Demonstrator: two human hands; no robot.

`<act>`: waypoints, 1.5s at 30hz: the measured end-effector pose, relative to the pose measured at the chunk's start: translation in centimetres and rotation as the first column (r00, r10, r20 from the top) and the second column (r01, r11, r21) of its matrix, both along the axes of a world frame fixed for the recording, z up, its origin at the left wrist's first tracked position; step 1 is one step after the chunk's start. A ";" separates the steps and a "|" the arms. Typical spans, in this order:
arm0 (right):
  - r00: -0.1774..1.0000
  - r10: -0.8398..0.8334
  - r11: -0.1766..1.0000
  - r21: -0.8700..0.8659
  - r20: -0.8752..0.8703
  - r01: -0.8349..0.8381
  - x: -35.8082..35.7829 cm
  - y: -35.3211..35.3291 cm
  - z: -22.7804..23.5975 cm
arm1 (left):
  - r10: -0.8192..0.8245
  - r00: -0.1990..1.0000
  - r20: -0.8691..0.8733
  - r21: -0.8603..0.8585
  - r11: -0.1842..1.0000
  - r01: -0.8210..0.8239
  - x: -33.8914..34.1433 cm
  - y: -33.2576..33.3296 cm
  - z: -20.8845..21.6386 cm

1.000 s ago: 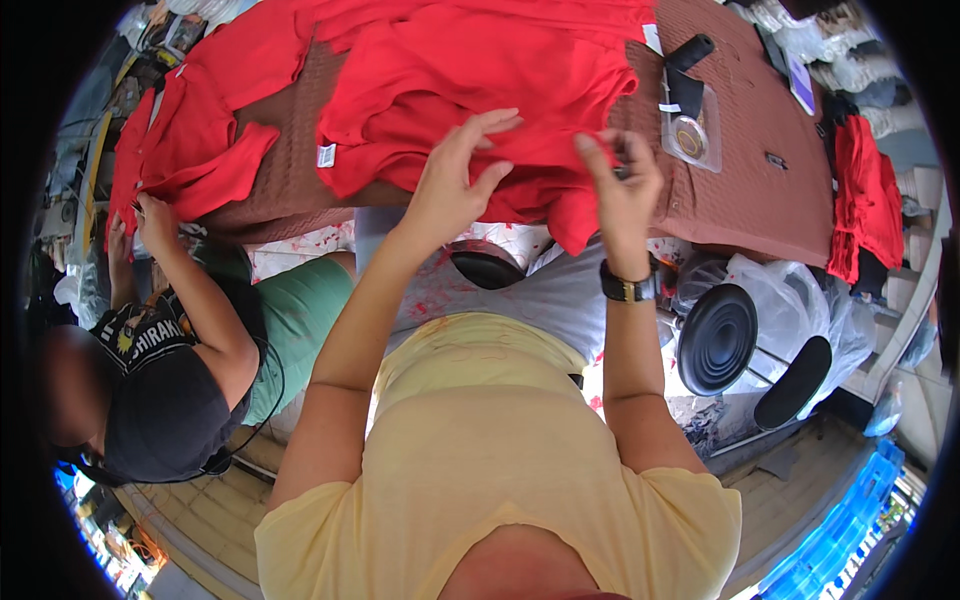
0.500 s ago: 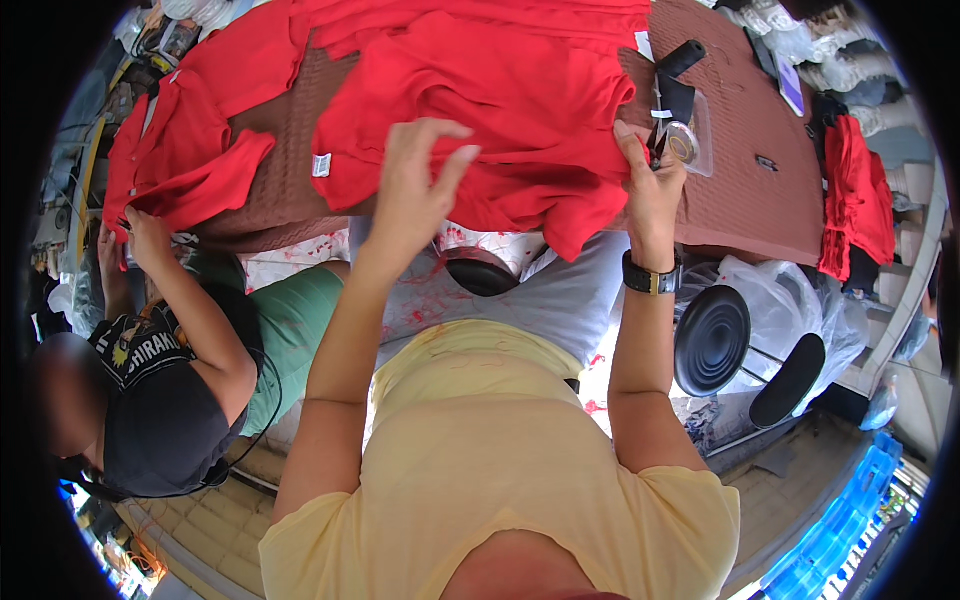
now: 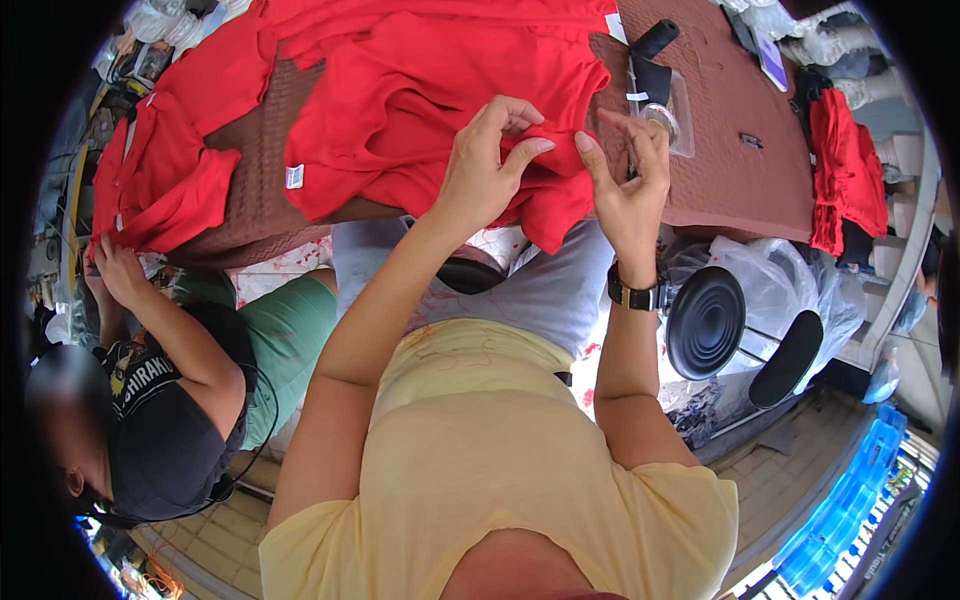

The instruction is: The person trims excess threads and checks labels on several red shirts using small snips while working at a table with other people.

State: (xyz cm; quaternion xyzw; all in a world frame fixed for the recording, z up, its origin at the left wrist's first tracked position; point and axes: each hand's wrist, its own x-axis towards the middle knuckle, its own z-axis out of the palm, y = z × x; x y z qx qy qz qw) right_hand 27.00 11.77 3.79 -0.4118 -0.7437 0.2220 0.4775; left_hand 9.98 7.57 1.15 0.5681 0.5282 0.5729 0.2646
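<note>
A red garment point(image 3: 400, 110) with a white label lies bunched over the table edge in front of me. My left hand point(image 3: 490, 165) is closed on a fold of it, thumb and fingers pinching the cloth. Close beside it, my right hand point(image 3: 630, 190) has its thumb at the same fold and its fingers curled. Small dark thread snips point(image 3: 632, 165) show in part inside the right hand; most of them is hidden by the fingers.
A quilted brown cloth covers the table point(image 3: 720, 150). A clear tray point(image 3: 682, 115) and a black-handled tool point(image 3: 655, 40) lie beyond my right hand. Red clothes point(image 3: 845, 170) hang at the right edge. A co-worker point(image 3: 180, 380) handles another red garment point(image 3: 165, 185) at left. A black stool point(image 3: 705, 322) stands at right.
My left hand has moved right and taken hold of a fold of the garment. My right hand has shifted slightly left, close to it. The view has turned slightly.
</note>
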 end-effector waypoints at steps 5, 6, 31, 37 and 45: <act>0.983 0.170 0.951 -0.250 -0.062 -0.181 -0.4 -0.5 -0.5 | -0.006 1.000 -0.020 0.023 1.000 0.006 0.1 -0.4 0.4; 0.980 0.171 0.961 -0.201 -0.098 -0.188 -0.6 -0.5 -0.9 | 0.005 1.000 -0.018 0.024 1.000 -0.005 0.2 -0.5 0.5; 1.000 -0.016 0.987 0.160 -0.001 0.016 -3.6 -2.7 -2.1 | -0.035 0.919 0.392 -0.193 0.974 0.119 -0.5 -1.7 -2.1; 0.903 0.197 0.646 -0.642 -0.383 -0.413 -3.8 -7.9 1.5 | -0.091 0.881 0.463 -0.254 0.939 0.231 -1.5 -2.5 -1.8; 0.940 0.133 0.677 -0.663 -0.316 -0.318 -3.6 -6.5 -0.5 | -0.068 0.973 0.222 -0.203 0.973 0.114 -1.2 -3.2 -0.6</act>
